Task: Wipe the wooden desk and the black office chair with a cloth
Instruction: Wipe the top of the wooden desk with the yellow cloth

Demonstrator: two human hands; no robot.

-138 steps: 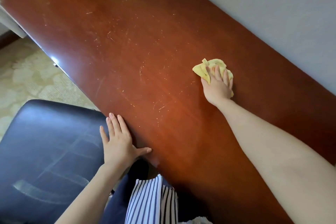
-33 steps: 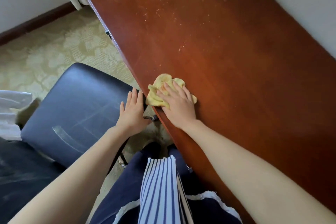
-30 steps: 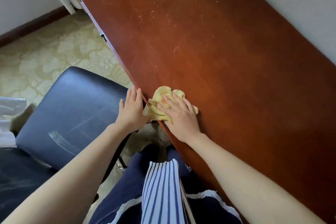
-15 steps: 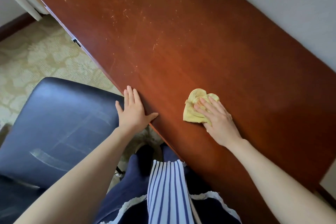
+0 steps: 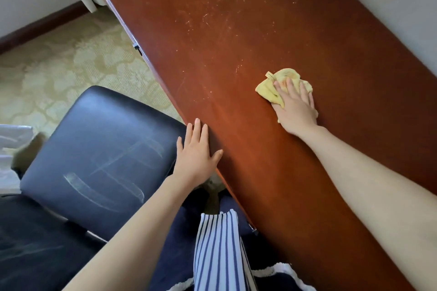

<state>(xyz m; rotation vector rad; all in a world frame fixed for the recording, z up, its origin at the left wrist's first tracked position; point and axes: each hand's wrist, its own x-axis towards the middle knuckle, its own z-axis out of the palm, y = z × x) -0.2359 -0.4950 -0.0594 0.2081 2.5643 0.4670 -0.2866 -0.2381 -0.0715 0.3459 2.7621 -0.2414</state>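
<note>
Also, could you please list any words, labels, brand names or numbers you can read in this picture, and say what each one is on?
No text can be read here.
Small tag at the corner of the crumpled yellow cloth, under the right hand: faint marks, too small and blurred to read.
Reddish-brown wooden desk: only scratches, no lettering.
Black padded office chair: only pale smears, no label visible.

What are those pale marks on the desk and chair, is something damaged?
Fine pale scratches or specks scatter across the wooden desk beyond the yellow cloth. The black chair shows whitish smears, possibly scuffs or wipe streaks. Nothing looks spilled or broken.
</note>
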